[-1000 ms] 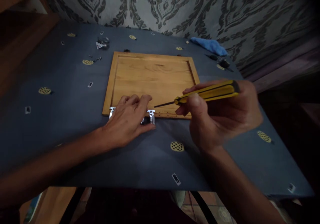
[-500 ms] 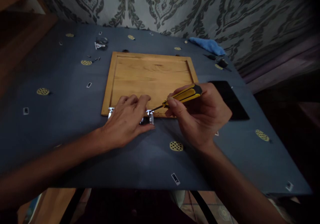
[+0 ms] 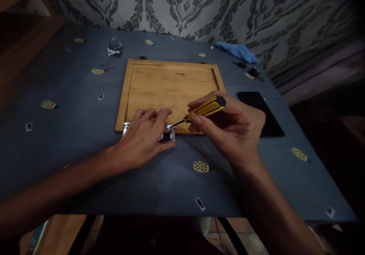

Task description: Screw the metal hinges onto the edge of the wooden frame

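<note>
A wooden panel with a raised frame lies flat on the blue-grey table. A metal hinge sits at the panel's near edge. My left hand rests on top of the hinge, fingers curled down over it and pressing it to the wood. My right hand grips a yellow and black screwdriver, whose thin tip points left and down onto the hinge's right end.
A black phone lies right of the panel. At the back right lie a blue cloth and a dark tool. A second metal hinge and small screws lie at the back left. A patterned wall stands behind.
My right hand has come down and left with the screwdriver, bringing its tip from the air onto the hinge. The phone it covered is now uncovered. My left hand has stayed put.
</note>
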A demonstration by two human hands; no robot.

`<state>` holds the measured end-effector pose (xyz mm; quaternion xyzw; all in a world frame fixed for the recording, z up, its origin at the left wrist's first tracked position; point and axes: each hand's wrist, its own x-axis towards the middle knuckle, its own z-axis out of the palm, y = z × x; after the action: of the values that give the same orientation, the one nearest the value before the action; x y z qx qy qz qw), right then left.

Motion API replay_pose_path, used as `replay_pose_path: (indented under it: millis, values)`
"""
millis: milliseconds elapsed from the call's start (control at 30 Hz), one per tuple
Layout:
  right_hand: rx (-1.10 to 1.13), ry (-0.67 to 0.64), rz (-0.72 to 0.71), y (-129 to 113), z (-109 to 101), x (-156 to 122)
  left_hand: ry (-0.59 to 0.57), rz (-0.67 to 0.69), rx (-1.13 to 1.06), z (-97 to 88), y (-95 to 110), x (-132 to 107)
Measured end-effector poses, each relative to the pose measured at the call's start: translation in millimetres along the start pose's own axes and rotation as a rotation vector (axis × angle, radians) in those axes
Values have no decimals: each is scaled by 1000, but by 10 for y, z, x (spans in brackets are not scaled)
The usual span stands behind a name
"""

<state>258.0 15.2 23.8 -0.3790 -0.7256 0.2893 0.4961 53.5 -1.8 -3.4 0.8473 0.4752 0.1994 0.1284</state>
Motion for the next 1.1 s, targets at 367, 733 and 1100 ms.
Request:
replay_pose_path:
  millis: [367, 733, 1100]
  values:
    - [-202, 147, -220, 91, 73, -50, 2, -9, 4, 10, 3, -3]
    - [-153, 269, -92, 76, 90, -106, -22, -14, -3, -3, 11, 3]
    - [-159, 234, -81, 86, 106, -101, -29, -4, 8, -15, 22, 7]
